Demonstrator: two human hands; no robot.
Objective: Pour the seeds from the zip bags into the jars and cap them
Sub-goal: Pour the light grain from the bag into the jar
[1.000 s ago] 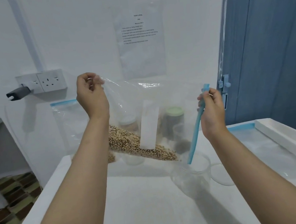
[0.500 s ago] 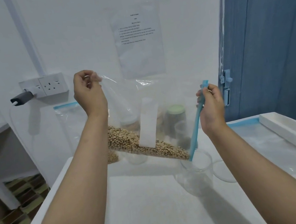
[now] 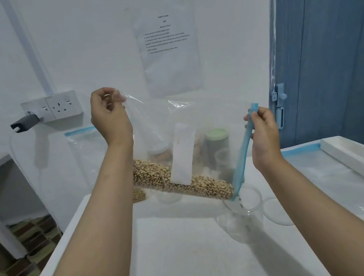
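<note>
A clear zip bag [image 3: 174, 125] with a blue zip strip hangs tilted above the white table [image 3: 187, 253]. My left hand [image 3: 110, 117] pinches its bottom corner up high. My right hand [image 3: 263, 131] grips the blue zip edge. Pale seeds [image 3: 182, 181] lie along the bag's lower side, sloping towards the zip's low corner. That corner dips into the mouth of an open clear jar [image 3: 244, 213], and a few seeds are falling inside it. A clear lid [image 3: 278, 210] lies right of the jar.
Behind the bag stand several jars, one with a green lid [image 3: 216, 135], and another zip bag [image 3: 85, 146] leans on the wall. A white tray [image 3: 359, 156] lies at the table's right. A wall socket with a plug [image 3: 26, 122] is at the left.
The bag's low corner has settled into the jar mouth, the seeds have slid farther towards it, and the first seeds now drop into the jar.
</note>
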